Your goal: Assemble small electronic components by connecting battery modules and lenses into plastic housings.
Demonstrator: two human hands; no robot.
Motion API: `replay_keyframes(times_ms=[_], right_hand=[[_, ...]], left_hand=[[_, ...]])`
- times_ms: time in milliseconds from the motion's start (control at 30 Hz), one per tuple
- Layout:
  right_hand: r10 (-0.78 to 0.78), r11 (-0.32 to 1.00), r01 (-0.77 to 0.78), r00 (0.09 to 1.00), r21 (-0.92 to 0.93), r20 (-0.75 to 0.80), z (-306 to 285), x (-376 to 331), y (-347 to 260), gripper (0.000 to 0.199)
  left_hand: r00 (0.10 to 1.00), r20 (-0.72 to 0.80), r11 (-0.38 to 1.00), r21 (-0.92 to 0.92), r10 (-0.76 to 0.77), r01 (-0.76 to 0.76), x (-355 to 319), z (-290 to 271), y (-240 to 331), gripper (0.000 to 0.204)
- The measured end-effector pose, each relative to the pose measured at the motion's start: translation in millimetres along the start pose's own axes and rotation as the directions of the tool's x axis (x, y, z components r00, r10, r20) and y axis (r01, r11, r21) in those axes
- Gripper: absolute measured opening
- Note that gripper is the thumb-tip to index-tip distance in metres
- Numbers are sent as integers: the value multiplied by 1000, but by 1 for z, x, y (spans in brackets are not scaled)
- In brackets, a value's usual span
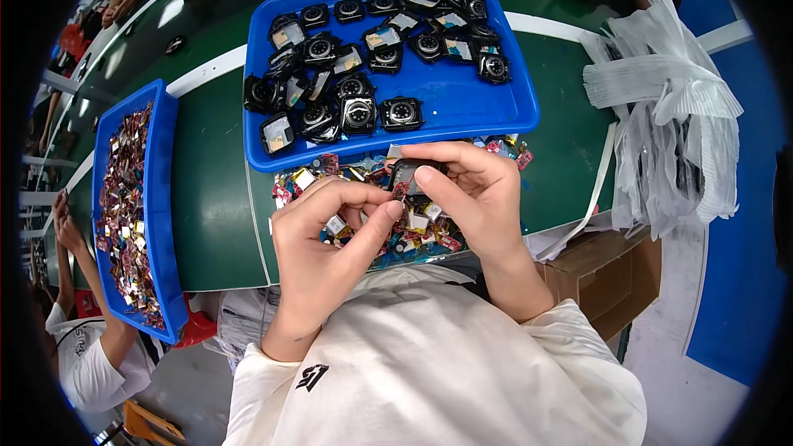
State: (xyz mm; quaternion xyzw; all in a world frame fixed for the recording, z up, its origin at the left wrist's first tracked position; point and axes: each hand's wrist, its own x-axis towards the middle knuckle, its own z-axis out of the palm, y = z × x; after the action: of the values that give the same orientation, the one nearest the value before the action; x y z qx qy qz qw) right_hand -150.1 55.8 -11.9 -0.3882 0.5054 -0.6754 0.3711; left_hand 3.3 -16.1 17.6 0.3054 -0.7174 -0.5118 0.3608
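Observation:
My right hand (487,198) grips a black smartwatch case (406,170), thumb across its face and fingers behind. Between the thumb and forefinger of my left hand (318,239) is a small red circuit piece (401,191) at the case's lower edge. Whether that piece is still joined to the case I cannot tell. Below both hands lies a heap of small electronic parts (429,239), red, yellow and silver. Just beyond, a blue tray (475,111) holds many black watch cases (401,113), some with their round sensor backs facing up.
To the left, a second blue tray (169,206) is full of small red and gold parts. Strips of translucent wrapping (669,107) hang at the right, above an open cardboard box (607,281). Other people sit or stand along the left and far sides of the green table (215,190).

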Motion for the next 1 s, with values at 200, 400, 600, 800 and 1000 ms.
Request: replay_keyframes(times_ms=[200, 400, 600, 800, 1000], right_hand=[[-180, 952, 154, 981, -263, -74, 3, -3, -1, 20], [-308, 886, 287, 951, -363, 1, 4, -3, -3, 23], [-192, 973, 194, 981, -122, 36, -1, -3, -5, 26], [-34, 963, 63, 993, -263, 111, -33, 28, -32, 24], [-196, 932, 128, 964, -338, -176, -105, 152, -39, 21]], left_hand=[[990, 61, 975, -172, -131, 140, 0, 0, -2, 9], [968, 96, 907, -337, -233, 252, 3, 2, -7, 9], [981, -61, 957, -238, -186, 166, 6, 10, -12, 19], [983, -146, 987, -137, -110, 90, 2, -13, -23, 15], [838, -534, 993, -27, -114, 119, -19, -68, -53, 23]])
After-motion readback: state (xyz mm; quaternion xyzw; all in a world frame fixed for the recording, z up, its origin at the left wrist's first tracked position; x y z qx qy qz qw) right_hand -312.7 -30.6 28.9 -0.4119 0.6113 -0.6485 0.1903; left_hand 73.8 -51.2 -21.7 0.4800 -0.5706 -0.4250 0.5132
